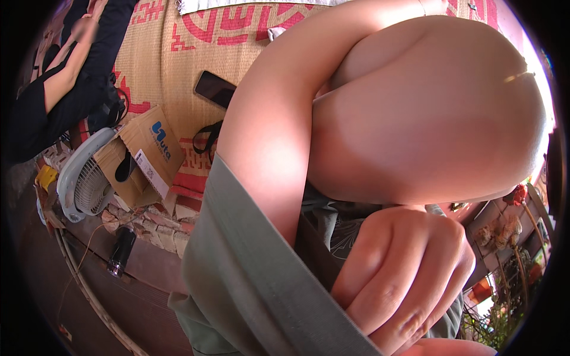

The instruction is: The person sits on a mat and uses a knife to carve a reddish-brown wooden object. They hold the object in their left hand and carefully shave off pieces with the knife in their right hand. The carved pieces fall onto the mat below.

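Close to the camera, my bare left arm comes out of a wide grey-green sleeve and stretches up to the right. A thin bracelet circles its wrist at the top edge, where only a sliver of my left hand shows. A large bent arm, apparently my right, fills the upper right. Below it, my right hand is closed, knuckles up, its curled fingers reaching down to the sleeve's hem. Whatever those fingers hold is hidden.
A woven mat with red patterns carries a black phone and a black strap. To the left are an open cardboard box, a fan and a dark cylinder. Another person's arm shows upper left; plants lower right.
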Demonstrator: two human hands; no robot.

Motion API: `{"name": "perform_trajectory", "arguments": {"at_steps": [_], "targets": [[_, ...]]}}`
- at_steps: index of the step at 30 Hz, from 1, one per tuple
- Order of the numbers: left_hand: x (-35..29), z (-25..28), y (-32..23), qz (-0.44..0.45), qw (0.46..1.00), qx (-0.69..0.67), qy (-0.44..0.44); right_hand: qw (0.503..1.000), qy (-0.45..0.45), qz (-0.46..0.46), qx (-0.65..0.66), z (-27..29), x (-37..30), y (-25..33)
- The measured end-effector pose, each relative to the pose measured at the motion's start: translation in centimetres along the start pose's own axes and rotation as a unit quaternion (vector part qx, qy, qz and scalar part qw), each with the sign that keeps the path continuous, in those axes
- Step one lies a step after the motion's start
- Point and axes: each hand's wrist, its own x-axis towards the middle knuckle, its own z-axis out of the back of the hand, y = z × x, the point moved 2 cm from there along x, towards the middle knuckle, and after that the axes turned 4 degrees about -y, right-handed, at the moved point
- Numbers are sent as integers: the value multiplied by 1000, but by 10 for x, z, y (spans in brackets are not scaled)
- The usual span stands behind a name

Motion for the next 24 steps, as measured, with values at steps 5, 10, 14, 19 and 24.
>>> {"name": "perform_trajectory", "arguments": {"at_steps": [5, 10, 14, 19, 24], "targets": [[4, 3, -5, -3, 1000, 8, 3, 955, 288, 61, 32, 38, -4, -3], [4, 1, -9, 4, 999, 29, 13, 955, 207, 52, -207, 29, 2, -3], [10, 0, -8, 35, 998, 55, 21, 912, 300, -124, -250, 42, 10, 6], [9, 9, -3, 37, 998, 37, -18, 883, 238, -317, -252, 34, 10, 19], [3, 17, 13, 30, 997, 16, -67, 857, 232, -336, -314, 33, 12, 53]]}}
